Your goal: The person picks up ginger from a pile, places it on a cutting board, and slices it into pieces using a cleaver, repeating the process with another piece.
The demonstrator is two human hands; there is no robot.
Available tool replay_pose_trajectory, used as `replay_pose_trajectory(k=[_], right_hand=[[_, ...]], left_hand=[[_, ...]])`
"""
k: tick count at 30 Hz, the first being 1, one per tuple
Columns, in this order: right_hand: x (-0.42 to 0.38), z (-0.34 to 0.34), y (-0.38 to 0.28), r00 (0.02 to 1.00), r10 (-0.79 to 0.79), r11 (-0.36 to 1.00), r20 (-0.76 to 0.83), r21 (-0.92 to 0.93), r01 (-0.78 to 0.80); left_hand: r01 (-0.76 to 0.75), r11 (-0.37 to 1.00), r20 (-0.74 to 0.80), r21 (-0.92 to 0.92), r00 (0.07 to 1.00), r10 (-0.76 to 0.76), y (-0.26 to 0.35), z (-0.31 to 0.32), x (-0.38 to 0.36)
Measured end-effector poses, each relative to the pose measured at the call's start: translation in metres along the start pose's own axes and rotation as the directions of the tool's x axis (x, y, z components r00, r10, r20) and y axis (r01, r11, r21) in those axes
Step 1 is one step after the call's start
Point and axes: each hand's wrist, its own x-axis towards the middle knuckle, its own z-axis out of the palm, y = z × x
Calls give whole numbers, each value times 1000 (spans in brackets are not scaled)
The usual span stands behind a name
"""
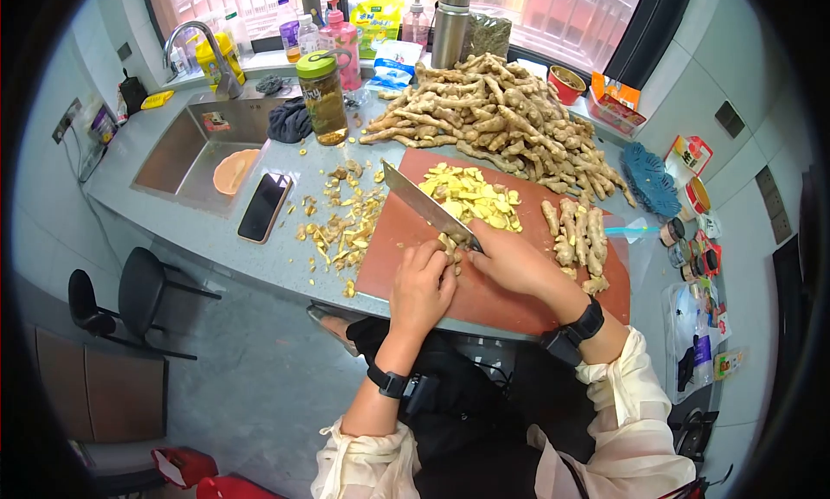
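Bare board near hands; ginger pile blocks behind, peel scraps left, phone beyond.

The person wears a loose cream blouse with gathered sleeves pushed up the forearms, a black band on the left wrist, a black watch on the right, and dark trousers.

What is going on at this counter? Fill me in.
A person is slicing ginger on a red cutting board. The right hand grips a cleaver, its blade angled over the board, while the left hand pins a ginger piece beside the blade. A heap of cut slices lies behind the blade, peeled roots wait at the right, and a big pile of raw ginger sits behind.
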Motion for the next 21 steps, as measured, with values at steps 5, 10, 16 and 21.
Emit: replay_pose_trajectory(k=[5,10,16,21], right_hand=[[-5,0,4,998,-26,1000,-56,8,26],[-32,-14,5,999,36,999,2,-12,-36],[-54,-23,5,999,23,1000,-33,2,-23],[-51,-22,8,1000,-10,1000,-6,-11,10]], left_hand=[[-12,1000,-5,-7,1000,12,1,-1,0],[-14,1000,-6,7,1000,14,-1,1,-1],[-2,1000,-4,12,1000,3,-2,3,-3],[-3,1000,0,31,1000,3,-1,1,-2]])
